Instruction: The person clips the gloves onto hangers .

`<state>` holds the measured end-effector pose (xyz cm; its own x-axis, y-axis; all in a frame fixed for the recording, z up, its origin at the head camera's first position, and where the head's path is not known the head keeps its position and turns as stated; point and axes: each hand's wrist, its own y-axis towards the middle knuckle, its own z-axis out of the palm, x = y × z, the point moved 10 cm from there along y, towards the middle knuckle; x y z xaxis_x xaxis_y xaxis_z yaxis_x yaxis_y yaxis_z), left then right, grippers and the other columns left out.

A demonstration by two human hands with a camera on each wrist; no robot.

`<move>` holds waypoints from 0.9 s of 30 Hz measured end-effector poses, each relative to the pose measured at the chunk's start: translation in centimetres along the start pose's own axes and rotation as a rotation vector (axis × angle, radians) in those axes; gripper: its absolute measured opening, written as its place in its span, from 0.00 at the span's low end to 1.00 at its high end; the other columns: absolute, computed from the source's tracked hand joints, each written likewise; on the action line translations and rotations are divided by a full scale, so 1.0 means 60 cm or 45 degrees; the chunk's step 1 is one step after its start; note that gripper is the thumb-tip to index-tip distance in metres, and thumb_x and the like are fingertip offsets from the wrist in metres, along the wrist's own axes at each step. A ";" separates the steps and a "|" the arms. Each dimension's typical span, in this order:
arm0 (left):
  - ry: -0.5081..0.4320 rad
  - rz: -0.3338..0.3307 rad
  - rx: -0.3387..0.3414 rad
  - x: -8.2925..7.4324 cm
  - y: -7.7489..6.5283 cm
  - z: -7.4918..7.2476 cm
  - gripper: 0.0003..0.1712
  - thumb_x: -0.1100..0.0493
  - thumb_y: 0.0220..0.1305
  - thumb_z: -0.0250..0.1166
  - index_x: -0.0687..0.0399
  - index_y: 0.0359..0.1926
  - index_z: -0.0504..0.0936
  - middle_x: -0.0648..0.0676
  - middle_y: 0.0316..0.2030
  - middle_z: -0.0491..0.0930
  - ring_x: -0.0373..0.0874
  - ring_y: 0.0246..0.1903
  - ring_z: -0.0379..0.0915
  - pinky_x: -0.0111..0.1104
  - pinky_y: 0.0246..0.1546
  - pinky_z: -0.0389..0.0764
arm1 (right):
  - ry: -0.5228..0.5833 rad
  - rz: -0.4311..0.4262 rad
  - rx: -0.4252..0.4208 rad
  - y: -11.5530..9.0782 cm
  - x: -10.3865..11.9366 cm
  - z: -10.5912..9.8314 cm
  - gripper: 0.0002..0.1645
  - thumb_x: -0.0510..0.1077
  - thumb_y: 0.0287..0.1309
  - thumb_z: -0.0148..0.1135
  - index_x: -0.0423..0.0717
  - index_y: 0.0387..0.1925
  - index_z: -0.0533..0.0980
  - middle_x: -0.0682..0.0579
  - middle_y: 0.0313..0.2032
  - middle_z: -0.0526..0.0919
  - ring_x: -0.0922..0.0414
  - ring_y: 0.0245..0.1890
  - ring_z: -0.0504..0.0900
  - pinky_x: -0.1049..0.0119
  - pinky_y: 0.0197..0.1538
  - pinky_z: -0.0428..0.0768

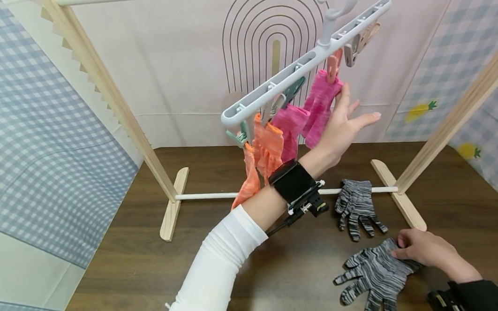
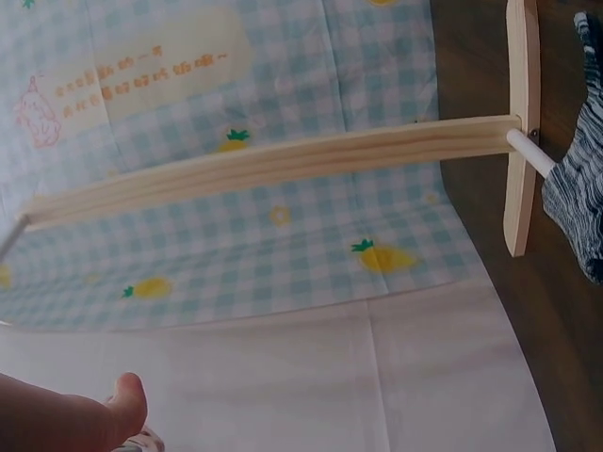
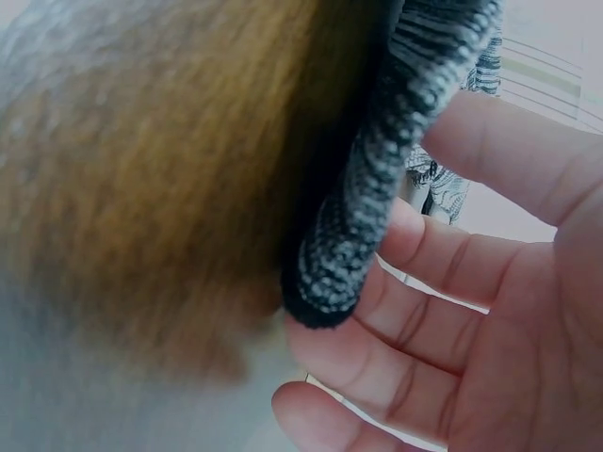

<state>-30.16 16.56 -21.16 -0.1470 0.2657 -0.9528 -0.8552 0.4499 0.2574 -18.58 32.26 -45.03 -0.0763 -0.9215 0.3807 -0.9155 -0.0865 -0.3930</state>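
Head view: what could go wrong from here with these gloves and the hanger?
The right hand holds the nearer striped glove only near its cuff, so that grip might slip.
The left hand, close against the far pink glove, could bump it and swing the hanger.

Behind the dark brown, wood-grained bench I see a pale pinkish-white backdrop, faintly creased, printed with thin nested arches round a short gold bar. To my left hangs blue-and-white gingham, with a plain pale strip below it. Softer gingham covers the right side, dotted with yellow fruit with green leaves, and carrying a cream patch of orange lettering. Soft light leaves a dull sheen on the wood.
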 end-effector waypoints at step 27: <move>0.086 -0.050 -0.126 -0.001 0.052 0.017 0.51 0.60 0.55 0.60 0.38 0.68 0.34 0.36 0.67 0.38 0.29 0.64 0.43 0.27 0.60 0.56 | 0.013 -0.003 -0.033 0.000 0.000 0.004 0.22 0.58 0.44 0.63 0.47 0.20 0.64 0.56 0.16 0.62 0.61 0.17 0.60 0.67 0.22 0.56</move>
<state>-32.29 18.80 -20.14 -0.1430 0.1898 -0.9714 -0.9054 0.3714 0.2058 -18.46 32.15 -45.21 -0.0783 -0.9173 0.3905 -0.9255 -0.0787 -0.3704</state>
